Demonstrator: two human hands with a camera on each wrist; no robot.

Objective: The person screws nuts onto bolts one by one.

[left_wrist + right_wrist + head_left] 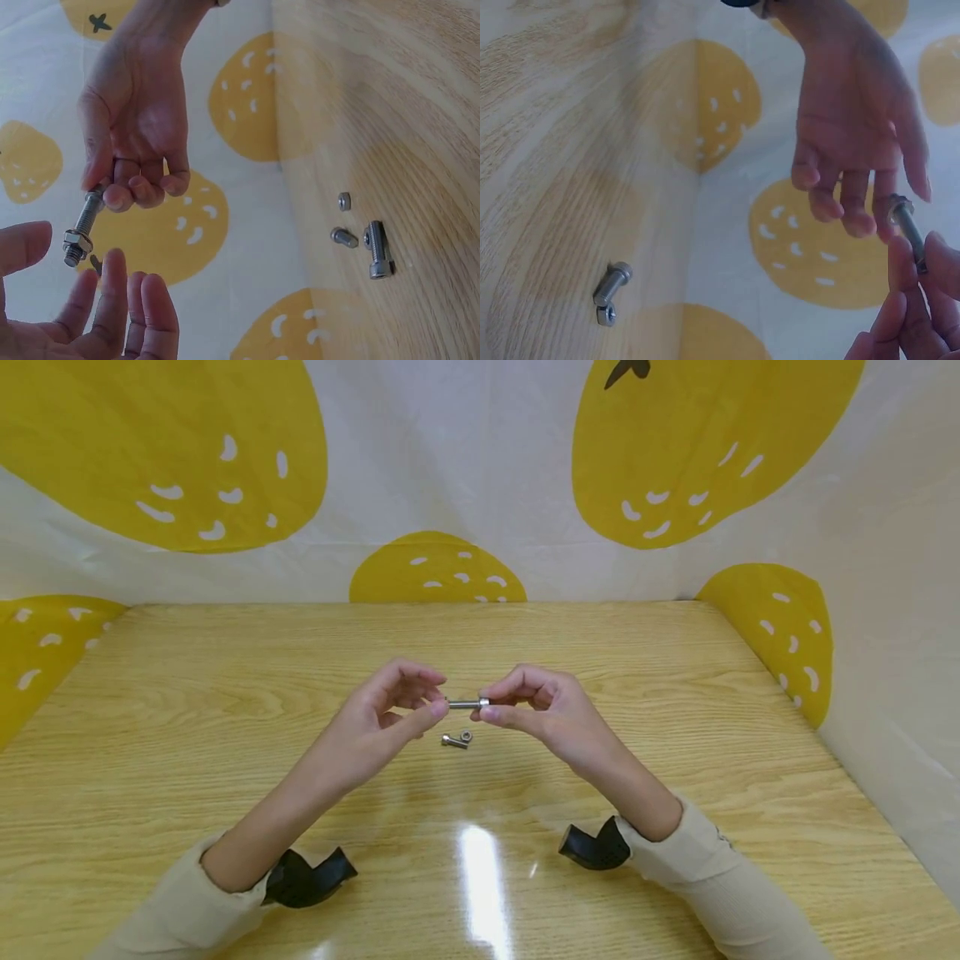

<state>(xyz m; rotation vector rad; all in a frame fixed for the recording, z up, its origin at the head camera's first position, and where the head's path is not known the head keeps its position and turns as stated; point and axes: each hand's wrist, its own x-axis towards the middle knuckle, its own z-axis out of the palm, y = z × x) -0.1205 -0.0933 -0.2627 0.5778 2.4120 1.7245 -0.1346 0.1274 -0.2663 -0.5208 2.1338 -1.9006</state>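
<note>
A metal socket-head bolt point(465, 704) is held up level between the two hands. My right hand point(551, 710) pinches its head between thumb and fingertips. A hex nut point(77, 241) sits around the threaded shank near its free end, as the left wrist view shows. My left hand point(375, 718) is close about that end, thumb and fingers spread on either side of the nut with a gap showing in the left wrist view. On the table below lies a second bolt point(377, 251), with a nut point(606, 314) right beside it.
Another short bolt point(344, 237) and a loose nut point(344, 201) lie nearby in the left wrist view. The wood-grain table point(225, 660) meets a white cloth point(450, 443) with yellow fruit prints at the back and side. Black mounts point(311, 878) sit at both cuffs.
</note>
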